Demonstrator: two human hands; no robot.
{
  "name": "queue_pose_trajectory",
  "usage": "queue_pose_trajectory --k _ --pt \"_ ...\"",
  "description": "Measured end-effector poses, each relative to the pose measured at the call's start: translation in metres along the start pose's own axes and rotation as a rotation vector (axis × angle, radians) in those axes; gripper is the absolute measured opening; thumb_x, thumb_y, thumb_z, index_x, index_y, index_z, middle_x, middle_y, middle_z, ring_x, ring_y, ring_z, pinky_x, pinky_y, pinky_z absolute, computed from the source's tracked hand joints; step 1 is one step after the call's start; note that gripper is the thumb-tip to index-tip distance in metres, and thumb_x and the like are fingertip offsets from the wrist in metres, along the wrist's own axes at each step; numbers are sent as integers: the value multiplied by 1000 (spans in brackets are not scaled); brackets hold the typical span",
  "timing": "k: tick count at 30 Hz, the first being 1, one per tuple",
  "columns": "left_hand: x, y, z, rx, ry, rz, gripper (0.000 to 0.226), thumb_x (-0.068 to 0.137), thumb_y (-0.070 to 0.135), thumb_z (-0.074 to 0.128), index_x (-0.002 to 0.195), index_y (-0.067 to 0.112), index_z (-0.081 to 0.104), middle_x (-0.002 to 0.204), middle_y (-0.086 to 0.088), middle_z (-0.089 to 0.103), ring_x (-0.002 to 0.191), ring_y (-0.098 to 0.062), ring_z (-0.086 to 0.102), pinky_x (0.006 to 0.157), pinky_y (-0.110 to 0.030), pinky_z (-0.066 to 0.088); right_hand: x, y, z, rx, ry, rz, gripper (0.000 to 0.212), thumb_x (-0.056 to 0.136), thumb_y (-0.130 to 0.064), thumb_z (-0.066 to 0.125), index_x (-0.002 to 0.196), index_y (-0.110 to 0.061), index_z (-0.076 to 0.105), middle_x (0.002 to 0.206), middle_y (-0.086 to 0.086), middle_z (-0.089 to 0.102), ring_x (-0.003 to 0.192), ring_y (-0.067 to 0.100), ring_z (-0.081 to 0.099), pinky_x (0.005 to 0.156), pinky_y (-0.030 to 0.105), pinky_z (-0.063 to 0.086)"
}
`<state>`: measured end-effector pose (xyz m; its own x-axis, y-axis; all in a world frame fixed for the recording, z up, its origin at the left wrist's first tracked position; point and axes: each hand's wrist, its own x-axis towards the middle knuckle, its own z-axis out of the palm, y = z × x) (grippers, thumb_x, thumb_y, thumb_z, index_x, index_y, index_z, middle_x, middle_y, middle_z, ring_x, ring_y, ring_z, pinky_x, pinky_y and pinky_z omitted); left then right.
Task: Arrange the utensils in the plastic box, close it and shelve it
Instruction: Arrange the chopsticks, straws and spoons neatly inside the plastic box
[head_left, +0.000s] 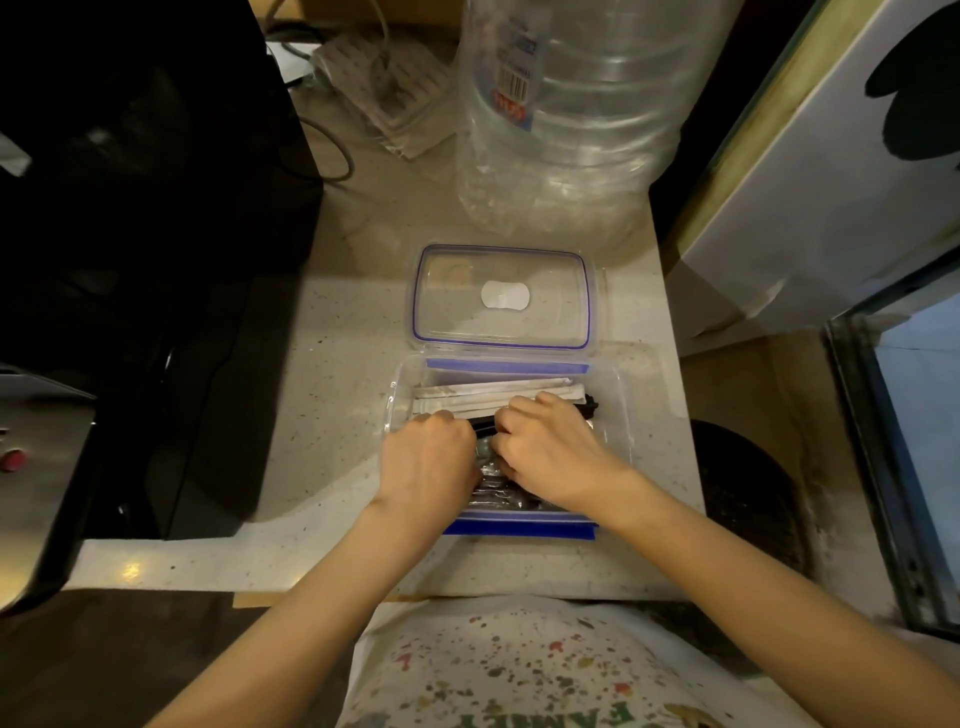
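A clear plastic box (615, 410) with blue clips sits open on the pale counter. Its clear lid (501, 296) lies flat just behind it. Inside are white paper-wrapped utensils (467, 397) along the far side and black plastic utensils (589, 405), some in clear wrappers. Both hands are down inside the box. My left hand (428, 457) is curled over the black utensils at the left. My right hand (545, 447) is curled over them at the middle, its fingertips touching the white wrappers. What each hand grips is hidden under the fingers.
A big clear water bottle (566, 114) stands behind the lid. A black appliance (156, 260) fills the left side of the counter. A white board (831, 197) leans at the right. Cables and a flat packet (384, 88) lie at the back.
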<state>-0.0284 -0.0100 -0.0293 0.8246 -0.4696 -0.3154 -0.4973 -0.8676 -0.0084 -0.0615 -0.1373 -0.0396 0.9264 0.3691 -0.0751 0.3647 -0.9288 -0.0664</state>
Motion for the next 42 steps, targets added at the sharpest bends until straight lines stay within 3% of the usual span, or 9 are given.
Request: queue_pose_trajectory --k 5,10,14,17,22,26,30,35,42 --pt "2 -1 -3 23 9 27 19 89 27 55 91 10 61 98 -6 67 90 -23 63 67 -30 46 -3 5 -4 312 173 135 7 60 -16 80 60 -12 74 55 2 67 59 22 61 54 30 51" --pt "4 -2 -2 37 9 69 21 89 31 56 94 11 62 96 -7 68 88 -23 64 64 -29 44 -7 16 -20 617 140 373 9 76 -20 71 82 -20 77 74 -5 74 73 14 59 62 34 52" --pt "7 -3 -1 41 8 92 21 91 27 51 90 9 62 96 -9 69 89 -26 65 63 -31 43 -9 29 -34 1057 206 485 10 75 -9 74 85 -10 76 71 -10 69 67 8 65 63 16 52" --pt "7 -5 3 30 20 133 19 92 23 49 88 10 64 93 -8 70 85 -26 66 66 -32 50 -19 39 -47 1195 287 509 10 76 -3 72 86 -7 74 72 -2 70 60 1 63 57 10 48" --pt "7 -10 6 9 56 206 20 91 20 49 91 17 68 90 -4 69 81 -24 65 61 -28 43 -47 51 -51 872 318 431 20 74 -7 74 88 -20 70 72 -13 63 66 -3 61 59 7 46" --pt "6 -9 1 0 36 211 18 88 25 52 82 14 65 90 -5 68 82 -25 64 60 -26 37 -65 49 -30 491 307 316 10 74 -16 75 84 -18 76 74 1 64 72 18 58 64 30 45" --pt "9 -4 -2 65 -14 197 15 91 19 51 88 11 62 94 -7 68 85 -28 65 60 -31 40 -72 47 -19 342 125 142 23 79 -32 54 80 -24 75 74 -10 72 87 9 52 78 27 31" --pt "10 -1 -4 66 -4 207 15 91 16 48 87 11 61 91 -8 69 76 -25 60 59 -30 39 -67 44 -28 199 -99 121 13 85 -25 60 90 -27 72 88 -11 72 104 13 52 97 30 24" --pt "9 -18 -17 -497 -54 184 5 82 14 63 82 12 68 74 3 62 70 -13 59 62 -20 46 -59 42 -32 107 -228 161 20 89 -28 50 93 -26 70 94 -9 68 108 10 46 114 39 5"
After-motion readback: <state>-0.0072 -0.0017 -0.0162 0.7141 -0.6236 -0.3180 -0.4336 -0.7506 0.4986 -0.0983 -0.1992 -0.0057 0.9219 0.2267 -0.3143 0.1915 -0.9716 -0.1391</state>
